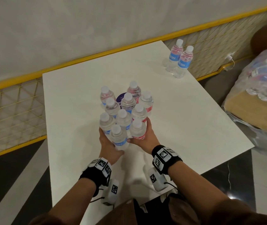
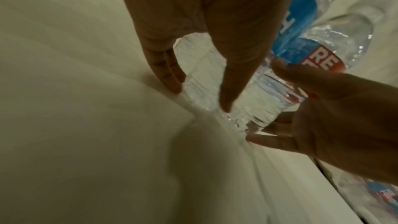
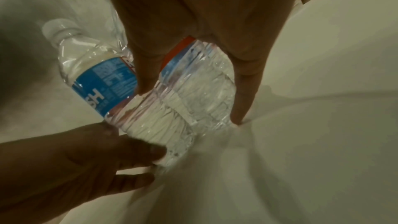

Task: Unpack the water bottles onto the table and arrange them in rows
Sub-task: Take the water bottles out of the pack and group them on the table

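Several clear water bottles with white caps stand in a tight cluster (image 1: pixel 126 103) at the middle of the white table (image 1: pixel 186 114). At the cluster's near end, my left hand (image 1: pixel 109 143) grips a blue-labelled bottle (image 1: pixel 119 138) low on its body. In the left wrist view the fingers (image 2: pixel 165 71) and thumb straddle its ribbed base (image 2: pixel 198 60). Beside it, my right hand (image 1: pixel 146 135) grips a red-labelled bottle (image 1: pixel 137 129). The right wrist view shows that bottle (image 3: pixel 200 88) between thumb and fingers, with the blue-labelled bottle (image 3: pixel 101 77) leaning to its left.
Two more bottles (image 1: pixel 179 60) stand at the table's far right corner. A shrink-wrapped pack of bottles (image 1: pixel 266 75) lies on a cardboard box (image 1: pixel 250 111) to the right of the table. A yellow mesh railing (image 1: pixel 12 101) runs behind and to the left.
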